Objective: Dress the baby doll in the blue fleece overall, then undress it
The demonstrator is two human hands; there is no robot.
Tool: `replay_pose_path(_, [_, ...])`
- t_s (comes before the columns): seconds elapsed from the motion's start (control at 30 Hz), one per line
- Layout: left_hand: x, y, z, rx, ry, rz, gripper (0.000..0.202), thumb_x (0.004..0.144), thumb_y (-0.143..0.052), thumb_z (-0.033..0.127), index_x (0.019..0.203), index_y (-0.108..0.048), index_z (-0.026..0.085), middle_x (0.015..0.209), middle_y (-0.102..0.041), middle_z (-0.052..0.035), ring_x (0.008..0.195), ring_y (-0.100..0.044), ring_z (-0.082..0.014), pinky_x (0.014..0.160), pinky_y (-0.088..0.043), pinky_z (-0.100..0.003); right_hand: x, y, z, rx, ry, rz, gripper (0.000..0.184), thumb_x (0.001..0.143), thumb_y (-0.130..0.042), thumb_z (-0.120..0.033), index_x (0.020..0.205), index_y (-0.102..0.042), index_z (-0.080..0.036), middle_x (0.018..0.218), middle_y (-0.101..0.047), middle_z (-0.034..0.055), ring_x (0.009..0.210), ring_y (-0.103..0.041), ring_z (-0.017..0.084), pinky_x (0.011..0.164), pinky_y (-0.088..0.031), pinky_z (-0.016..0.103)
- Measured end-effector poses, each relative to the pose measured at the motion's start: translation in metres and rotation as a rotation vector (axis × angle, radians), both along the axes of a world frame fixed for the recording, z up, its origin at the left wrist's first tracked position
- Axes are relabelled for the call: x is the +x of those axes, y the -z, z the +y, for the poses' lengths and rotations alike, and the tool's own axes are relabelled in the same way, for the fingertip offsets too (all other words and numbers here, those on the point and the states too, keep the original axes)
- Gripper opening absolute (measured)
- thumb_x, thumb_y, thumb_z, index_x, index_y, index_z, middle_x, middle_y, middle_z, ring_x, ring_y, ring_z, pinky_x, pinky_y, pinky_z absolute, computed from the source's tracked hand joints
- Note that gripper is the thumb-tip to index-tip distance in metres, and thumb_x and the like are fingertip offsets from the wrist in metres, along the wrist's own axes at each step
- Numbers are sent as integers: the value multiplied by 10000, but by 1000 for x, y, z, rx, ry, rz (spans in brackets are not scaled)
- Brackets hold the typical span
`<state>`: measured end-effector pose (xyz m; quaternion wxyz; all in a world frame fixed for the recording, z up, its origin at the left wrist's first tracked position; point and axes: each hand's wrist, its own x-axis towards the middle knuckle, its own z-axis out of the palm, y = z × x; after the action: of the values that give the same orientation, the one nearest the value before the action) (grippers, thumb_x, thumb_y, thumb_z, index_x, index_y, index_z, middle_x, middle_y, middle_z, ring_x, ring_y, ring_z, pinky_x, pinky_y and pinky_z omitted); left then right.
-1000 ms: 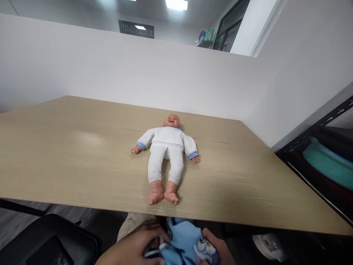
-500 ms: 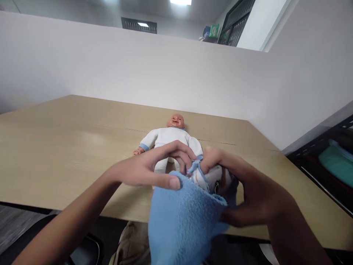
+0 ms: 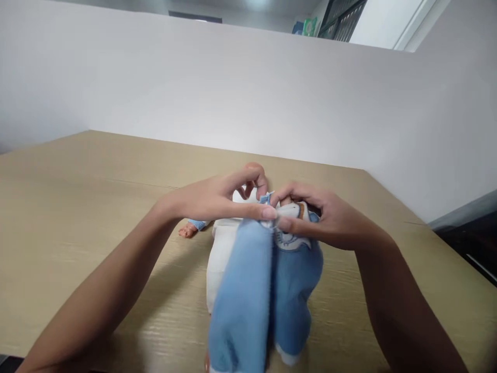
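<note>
- Fingers of the left hand: bent, thumb and fingertips nearly together, pinching the top edge of a light-blue soft-cloth garment with two hanging leg-like tubes.
- Right hand: thumb in front, fingers curled over behind, small gap, cloth bunched between them at the white cartoon patch.
- Risk: both pinches sit close together on the edge, little cloth held. If one slips, that side could sag and the edge fold over.
- Risk: bunching hides the layers, can't tell how many are caught. Extra layer in the pinch could hold the top closed.
- Lower down: right-hand tube is crumpled above its white cuff. Slack could let it twist round its neighbour.
- Garment hangs in front of the white-clothed doll, covering part of it in view; contact not readable. If cloth drags on the doll, it could shift or skew.
- Doll's pinkish hand sticks out past its blue cuff; loose cloth could snag there.
- Light wood-grain counter under the doll looks smooth, so probably little grip against a sideways tug.
</note>
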<state>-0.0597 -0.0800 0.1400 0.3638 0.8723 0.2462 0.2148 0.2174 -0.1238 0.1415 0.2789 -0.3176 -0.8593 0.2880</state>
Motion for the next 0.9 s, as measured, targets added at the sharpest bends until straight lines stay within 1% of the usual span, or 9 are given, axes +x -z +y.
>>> replay_pose_path(0.07, [6, 2, 3, 7, -32, 23, 414, 954, -816, 545, 1221, -675, 262, 1293, -685, -58, 1166, -649, -255, 955, -527, -358, -5, 4, 5, 9, 16, 75, 175, 1027, -786, -416, 1115, -831, -271, 1053, -813, 15, 935, -733, 193, 859, -541, 307])
replay_pose_path(0.2, [12, 11, 12, 4, 46, 0, 538, 888, -886, 535, 1299, -688, 250, 1310, -691, -88, 1133, -688, -262, 906, -556, -355, -7, 10, 7, 3, 102, 207, 141, 1024, -802, -384, 1103, -828, -271, 1103, -816, 24, 991, -749, 201, 894, -574, 322])
replay_pose_path(0.37, [6, 24, 28, -87, 67, -106, 533, 980, -813, 492, 1437, -656, 267, 1016, -732, -38, 837, -677, -180, 723, -529, -307, 2, 17, 14, -27, 162, 285, 228, 990, -846, -408, 1154, -797, -258, 1073, -786, 31, 921, -732, 189, 809, -591, 310])
replay_pose_path(0.53, [2, 27, 32, -171, 97, -158, 491, 1016, -786, 439, 1452, -633, 271, 754, -626, 20, 617, -561, -127, 532, -412, -260, 3, 20, 17, 51, 118, 366, 226, 939, -904, -377, 1105, -792, -272, 1089, -777, 32, 1001, -734, 209, 887, -627, 331])
replay_pose_path(0.6, [5, 29, 30, -207, 97, -214, 393, 1030, -761, 435, 1355, -650, 243, 809, -642, 1, 690, -608, -143, 583, -478, -264, 0, 19, 14, 87, 106, 390, 233, 914, -927, -371, 1081, -793, -280, 1066, -773, 30, 998, -738, 216, 886, -641, 341])
replay_pose_path(0.67, [10, 31, 29, -165, 54, -300, 329, 1023, -768, 426, 1257, -644, 231, 990, -689, -41, 883, -678, -181, 757, -581, -312, -4, 19, 10, 107, 91, 398, 254, 890, -947, -369, 1075, -796, -282, 1036, -766, 29, 978, -741, 220, 873, -650, 347])
replay_pose_path(0.77, [16, 37, 27, 15, -19, -438, 462, 923, -879, 403, 1271, -607, 266, 1330, -658, -88, 1244, -656, -257, 1053, -584, -418, -9, 20, 6, 112, 54, 420, 263, 879, -957, -382, 1061, -796, -280, 1003, -758, 25, 960, -749, 218, 875, -659, 355])
replay_pose_path(0.83, [19, 41, 26, 75, 23, -494, 603, 863, -929, 394, 1349, -583, 306, 1481, -599, -98, 1400, -591, -298, 1162, -540, -463, -13, 22, 3, 116, 32, 449, 242, 894, -945, -401, 1037, -792, -279, 996, -756, 25, 963, -755, 221, 884, -667, 365])
replay_pose_path(0.9, [20, 42, 25, 27, 152, -487, 637, 887, -903, 401, 1422, -565, 329, 1498, -609, -103, 1428, -589, -313, 1184, -531, -479, -17, 23, 0, 123, 4, 480, 212, 904, -939, -378, 1026, -790, -288, 991, -757, 17, 952, -758, 214, 894, -676, 369])
